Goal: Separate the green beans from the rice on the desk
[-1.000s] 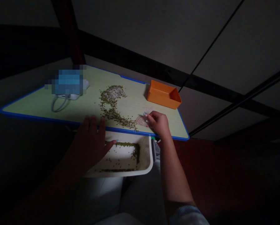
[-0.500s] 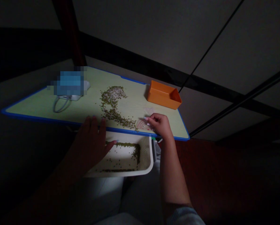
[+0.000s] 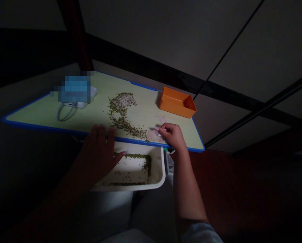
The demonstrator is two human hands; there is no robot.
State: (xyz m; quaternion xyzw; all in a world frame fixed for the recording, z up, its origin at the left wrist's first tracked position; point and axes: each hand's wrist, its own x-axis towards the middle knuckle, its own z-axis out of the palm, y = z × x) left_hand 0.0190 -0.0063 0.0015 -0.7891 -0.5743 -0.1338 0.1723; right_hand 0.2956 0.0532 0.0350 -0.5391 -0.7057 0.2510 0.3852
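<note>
My right hand (image 3: 171,134) is closed in a pinch on a thin, see-through piece of plastic with pinkish print (image 3: 153,135). Part of the plastic lies on the pale tabletop (image 3: 90,116); the rest is hidden under my fingers. To its left, small green beans (image 3: 125,126) trail toward the front edge from a looser patch mixed with pale grains (image 3: 125,98). My left hand (image 3: 97,152) rests at the blue front edge, fingers spread, thumb over a white plastic bin (image 3: 159,168). More green beans lie along the bin's sides and floor.
An orange open box (image 3: 177,104) stands at the back right of the table. At the left is a white device with a looped cable (image 3: 64,116), its upper part pixelated. Cabinet panels (image 3: 242,60) rise close behind. The bin sits under the front edge, above my lap.
My right hand has shifted slightly toward the front, still pinching, and more of the pinkish plastic shows. My left hand, the beans and the orange box look unchanged.
</note>
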